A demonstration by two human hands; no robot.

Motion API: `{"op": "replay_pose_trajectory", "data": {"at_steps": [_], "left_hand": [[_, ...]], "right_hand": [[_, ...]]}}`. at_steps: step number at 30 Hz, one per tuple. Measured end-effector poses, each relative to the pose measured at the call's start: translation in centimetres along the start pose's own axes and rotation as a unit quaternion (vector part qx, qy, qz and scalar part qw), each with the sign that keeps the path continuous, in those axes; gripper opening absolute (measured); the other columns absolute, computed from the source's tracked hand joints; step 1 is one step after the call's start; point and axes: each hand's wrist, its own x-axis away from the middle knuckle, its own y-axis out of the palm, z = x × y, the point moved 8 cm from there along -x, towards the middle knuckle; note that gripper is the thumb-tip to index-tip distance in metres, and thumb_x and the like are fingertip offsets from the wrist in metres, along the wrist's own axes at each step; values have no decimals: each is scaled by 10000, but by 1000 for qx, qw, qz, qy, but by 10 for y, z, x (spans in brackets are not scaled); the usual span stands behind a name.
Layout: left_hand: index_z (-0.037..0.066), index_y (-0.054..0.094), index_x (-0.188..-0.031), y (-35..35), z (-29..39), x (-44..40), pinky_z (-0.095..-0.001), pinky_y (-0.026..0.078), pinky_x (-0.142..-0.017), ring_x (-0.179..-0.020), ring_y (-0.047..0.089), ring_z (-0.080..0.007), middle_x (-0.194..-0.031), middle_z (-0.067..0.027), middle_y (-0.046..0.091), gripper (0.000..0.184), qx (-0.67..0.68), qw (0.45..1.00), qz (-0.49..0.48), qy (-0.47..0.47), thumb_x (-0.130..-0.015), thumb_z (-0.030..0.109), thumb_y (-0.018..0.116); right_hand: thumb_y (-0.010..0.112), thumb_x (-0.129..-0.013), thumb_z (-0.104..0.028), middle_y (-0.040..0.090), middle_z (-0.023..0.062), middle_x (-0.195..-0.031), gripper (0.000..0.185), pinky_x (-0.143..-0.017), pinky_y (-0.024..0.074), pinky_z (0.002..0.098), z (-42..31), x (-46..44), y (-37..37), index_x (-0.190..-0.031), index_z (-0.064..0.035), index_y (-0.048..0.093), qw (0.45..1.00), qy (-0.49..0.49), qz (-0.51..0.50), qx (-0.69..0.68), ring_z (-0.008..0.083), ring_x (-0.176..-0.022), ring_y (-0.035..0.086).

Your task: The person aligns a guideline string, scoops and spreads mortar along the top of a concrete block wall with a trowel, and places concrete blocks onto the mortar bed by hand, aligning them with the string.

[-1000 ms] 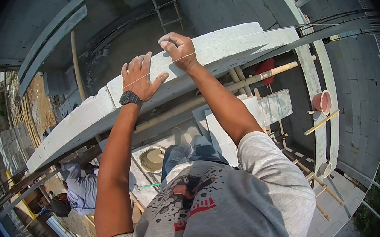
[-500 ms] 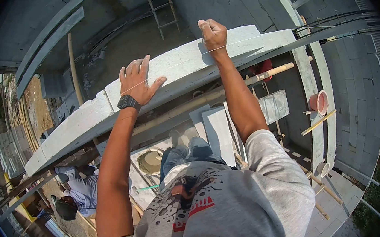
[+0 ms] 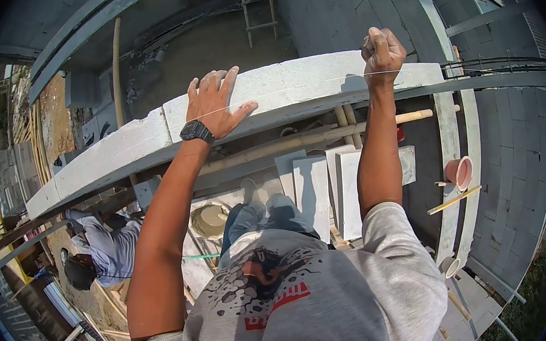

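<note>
A row of pale concrete blocks forms the top of a wall, curved by the lens. My left hand [image 3: 216,103], wearing a black watch [image 3: 196,131], lies flat with fingers spread on a long white block [image 3: 296,75]. My right hand [image 3: 384,55] is closed in a fist above the right part of this block, its shadow falling on the top; contact is unclear. No tool shows in the fist. A thin white string [image 3: 317,86] runs along the wall, crossing near both hands.
Below left, a co-worker [image 3: 111,247] is bent over. A tub of wet mortar [image 3: 210,219] stands near my feet. Bamboo poles [image 3: 271,149] run below the wall. Spare blocks [image 3: 350,192] lean beside me. A pink bucket [image 3: 459,173] sits at right.
My right fist has moved right along the wall, farther from my left hand. My left hand stays flat on the block. The view has shifted slightly.
</note>
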Motion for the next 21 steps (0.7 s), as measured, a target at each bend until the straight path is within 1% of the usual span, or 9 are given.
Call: {"op": "replay_pose_trajectory", "data": {"at_steps": [3, 4, 6, 8, 12, 14, 17, 18, 21], "left_hand": [[152, 405, -1522, -2, 5, 0, -579, 227, -1174, -1391, 408, -330, -1448, -157, 492, 861, 5, 1000, -11, 2, -885, 722, 517], [154, 407, -1520, -2, 2, -2, -580, 226, -1174, -1392, 409, -330, -1449, -158, 492, 861, 3, 1000, -9, -2, -884, 722, 519], [145, 410, -1516, -3, 2, 1, -588, 229, -1164, -1372, 420, -328, -1420, -153, 499, 850, 5, 1000, -5, 3, -891, 708, 526], [149, 411, -1516, 0, 2, 3, -587, 227, -1166, -1373, 421, -329, -1424, -154, 498, 849, 6, 1000, -2, 4, -891, 712, 522], [166, 408, -1516, 0, -1, 3, -590, 228, -1167, -1388, 412, -331, -1437, -158, 495, 844, 12, 1000, -9, -5, -887, 717, 523], [177, 395, -1523, -2, -1, 2, -588, 235, -1166, -1399, 406, -331, -1439, -166, 500, 847, 13, 1000, -2, -5, -884, 719, 526], [176, 405, -1518, -5, -1, 4, -584, 240, -1166, -1396, 412, -339, -1436, -177, 505, 847, 21, 1000, 9, -2, -881, 721, 530], [170, 419, -1511, -3, -3, 3, -580, 241, -1167, -1392, 419, -348, -1437, -184, 508, 849, 13, 1000, -15, -17, -878, 725, 530], [168, 430, -1505, -3, -4, 3, -576, 215, -1183, -1410, 404, -339, -1434, -185, 513, 867, 33, 999, -2, -16, -863, 744, 521]], "right_hand": [[638, -933, -113, 402, -62, -576, 383, -464, 267, 237, 67, 7, -36, -609, -108, 433, 995, 59, 39, 74, 30, -516, 332], [640, -933, -112, 411, -57, -594, 392, -470, 273, 239, 71, 7, -35, -612, -110, 415, 993, 88, 31, 71, 32, -538, 343], [638, -933, -106, 415, -56, -593, 384, -472, 275, 239, 71, 8, -34, -615, -107, 422, 994, 83, 26, 71, 32, -539, 346], [644, -929, -92, 416, -57, -579, 373, -472, 265, 234, 53, 10, -14, -617, -103, 440, 995, 73, 27, 57, 30, -527, 341], [651, -930, -83, 422, -64, -583, 363, -481, 249, 220, -16, 24, 85, -621, -90, 462, 996, -5, -82, -30, 22, -533, 337], [648, -919, -91, 449, -56, -582, 333, -492, 290, 239, 5, 39, 112, -623, -61, 497, 994, 2, -111, -13, 30, -551, 358], [650, -908, -106, 481, -36, -588, 315, -520, 342, 262, 73, 69, 117, -627, -42, 521, 981, 3, -119, 156, 42, -588, 393], [660, -908, -117, 478, -31, -586, 320, -529, 351, 262, 84, 73, 119, -632, -38, 519, 986, 59, -110, 109, 47, -594, 405], [673, -903, -125, 471, -33, -583, 320, -527, 350, 263, 44, 79, 142, -637, -30, 521, 989, 27, -138, 42, 51, -589, 404]]}}
